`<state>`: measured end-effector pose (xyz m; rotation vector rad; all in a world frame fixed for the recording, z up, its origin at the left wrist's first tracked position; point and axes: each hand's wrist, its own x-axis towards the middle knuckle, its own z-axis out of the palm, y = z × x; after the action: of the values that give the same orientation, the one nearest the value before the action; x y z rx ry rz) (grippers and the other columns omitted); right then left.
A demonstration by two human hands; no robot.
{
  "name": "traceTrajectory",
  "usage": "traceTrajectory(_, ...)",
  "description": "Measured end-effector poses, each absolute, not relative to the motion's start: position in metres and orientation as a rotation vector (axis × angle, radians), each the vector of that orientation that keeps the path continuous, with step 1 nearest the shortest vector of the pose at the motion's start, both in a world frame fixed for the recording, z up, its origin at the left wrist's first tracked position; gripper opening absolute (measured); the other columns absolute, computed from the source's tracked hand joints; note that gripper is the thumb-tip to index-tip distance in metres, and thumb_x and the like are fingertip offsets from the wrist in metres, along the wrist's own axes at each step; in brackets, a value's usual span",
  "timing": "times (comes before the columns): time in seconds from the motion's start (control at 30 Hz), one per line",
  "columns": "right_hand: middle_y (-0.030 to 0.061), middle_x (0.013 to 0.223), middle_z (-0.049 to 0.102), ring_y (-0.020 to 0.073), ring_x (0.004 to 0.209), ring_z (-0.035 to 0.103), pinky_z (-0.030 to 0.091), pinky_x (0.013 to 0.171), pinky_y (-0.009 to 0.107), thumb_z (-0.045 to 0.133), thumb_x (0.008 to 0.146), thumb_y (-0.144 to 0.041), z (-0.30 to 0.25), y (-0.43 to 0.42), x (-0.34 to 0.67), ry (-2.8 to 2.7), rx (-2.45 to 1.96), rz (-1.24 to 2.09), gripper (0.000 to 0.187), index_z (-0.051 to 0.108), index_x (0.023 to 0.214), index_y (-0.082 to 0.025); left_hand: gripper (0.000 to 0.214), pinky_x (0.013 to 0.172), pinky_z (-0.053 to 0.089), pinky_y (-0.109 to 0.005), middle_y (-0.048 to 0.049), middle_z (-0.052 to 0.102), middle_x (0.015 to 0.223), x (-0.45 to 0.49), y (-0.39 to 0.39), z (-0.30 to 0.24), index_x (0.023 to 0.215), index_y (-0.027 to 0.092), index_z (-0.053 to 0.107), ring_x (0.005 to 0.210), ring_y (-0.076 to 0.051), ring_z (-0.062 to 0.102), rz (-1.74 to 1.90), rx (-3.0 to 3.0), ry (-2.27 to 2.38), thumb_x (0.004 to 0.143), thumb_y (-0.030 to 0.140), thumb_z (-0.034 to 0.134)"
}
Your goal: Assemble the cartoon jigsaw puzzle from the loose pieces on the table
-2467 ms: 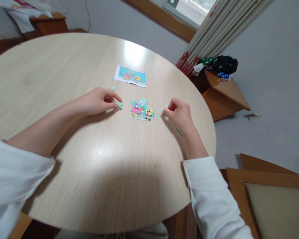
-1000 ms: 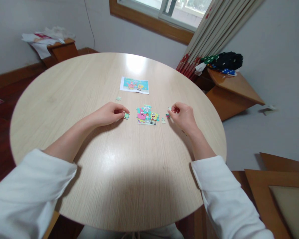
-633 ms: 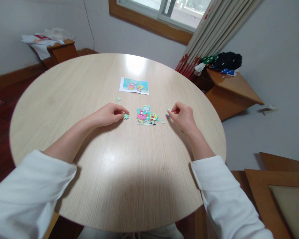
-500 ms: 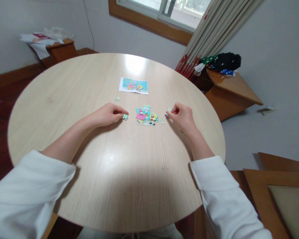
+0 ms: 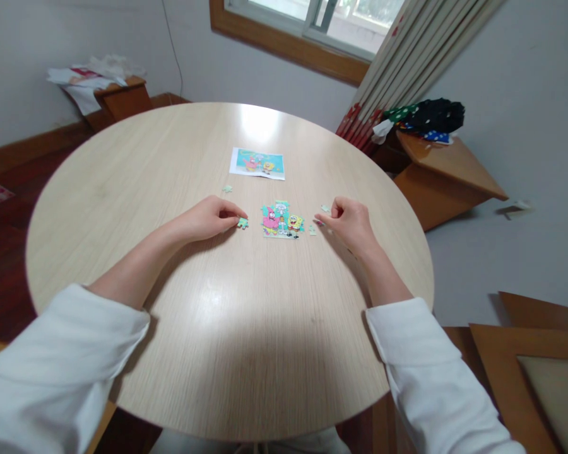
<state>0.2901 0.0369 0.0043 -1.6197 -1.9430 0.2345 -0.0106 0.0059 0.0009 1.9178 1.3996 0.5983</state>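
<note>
A partly joined cartoon jigsaw (image 5: 281,221) lies near the middle of the round wooden table (image 5: 123,164). My left hand (image 5: 208,217) rests on the table just left of it, fingers curled, pinching a small green puzzle piece (image 5: 242,222) at its fingertips. My right hand (image 5: 353,222) sits to the right of the jigsaw, fingers closed in a pinch over a small piece I can barely see. Loose pieces lie close by: one (image 5: 325,207) above the right hand, one (image 5: 312,231) beside the jigsaw, one (image 5: 226,188) farther left.
A printed reference picture (image 5: 257,163) lies farther back on the table. A low wooden stand with dark clothes (image 5: 428,120) is beyond the table's right edge by the curtain. Another wooden stand with papers (image 5: 108,82) is at the back left. A chair seat (image 5: 549,378) shows at lower right.
The view has risen and steadied since 2.5 s ago. Both hands stay beside the jigsaw; the right hand has lowered slightly toward the table.
</note>
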Motion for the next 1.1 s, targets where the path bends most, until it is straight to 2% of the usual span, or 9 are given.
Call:
traceTrajectory(0.33, -0.0083, 0.048, 0.031, 0.0090, 0.051, 0.028, 0.022, 0.056, 0.028, 0.070, 0.068, -0.020, 0.004, 0.037, 0.289, -1.934, -1.620, 0.215, 0.046, 0.028, 0.051, -0.023, 0.026, 0.066, 0.045, -0.026, -0.0064, 0.073, 0.078, -0.014, 0.010, -0.006, 0.093, 0.014, 0.076, 0.068, -0.015, 0.060, 0.658, 1.927, 1.331, 0.077, 0.022, 0.058)
traceTrajectory(0.6, -0.0083, 0.049, 0.026, 0.0091, 0.051, 0.027, 0.022, 0.056, 0.027, 0.063, 0.071, -0.020, 0.002, 0.037, 0.288, -1.932, -1.562, 0.234, 0.042, 0.026, 0.052, -0.024, 0.018, 0.059, 0.041, -0.025, -0.0003, 0.060, 0.058, -0.008, 0.006, -0.002, 0.086, 0.011, 0.072, 0.055, -0.010, 0.051, 0.747, 1.797, 1.314, 0.073, 0.015, 0.059)
traceTrajectory(0.9, -0.0048, 0.053, 0.041, 0.0113, 0.053, 0.035, 0.028, 0.056, 0.028, 0.059, 0.072, -0.020, -0.003, 0.038, 0.281, -1.966, -1.501, 0.223, 0.029, 0.036, 0.057, -0.023, 0.024, 0.057, 0.043, -0.024, 0.0012, 0.057, 0.059, -0.001, 0.011, -0.011, 0.095, 0.012, 0.071, 0.055, -0.010, 0.051, 0.963, 1.760, 1.293, 0.074, 0.017, 0.063)
traceTrajectory(1.0, -0.0025, 0.058, 0.050, 0.0131, 0.057, 0.044, 0.034, 0.059, 0.028, 0.060, 0.073, -0.021, -0.004, 0.038, 0.278, -1.990, -1.473, 0.248, 0.023, 0.042, 0.060, -0.023, 0.024, 0.060, 0.045, -0.025, -0.0003, 0.060, 0.060, 0.001, 0.013, -0.014, 0.095, 0.011, 0.072, 0.057, -0.011, 0.053, 0.976, 1.778, 1.310, 0.074, 0.018, 0.062)
traceTrajectory(1.1, 0.0037, 0.074, 0.064, 0.0177, 0.071, 0.058, 0.043, 0.070, 0.031, 0.060, 0.077, -0.023, -0.006, 0.035, 0.273, -2.072, -1.394, 0.286, 0.009, 0.056, 0.069, -0.020, 0.025, 0.065, 0.048, -0.027, -0.0031, 0.065, 0.065, 0.005, 0.014, -0.015, 0.095, 0.010, 0.074, 0.062, -0.013, 0.057, 0.982, 1.796, 1.357, 0.076, 0.018, 0.060)
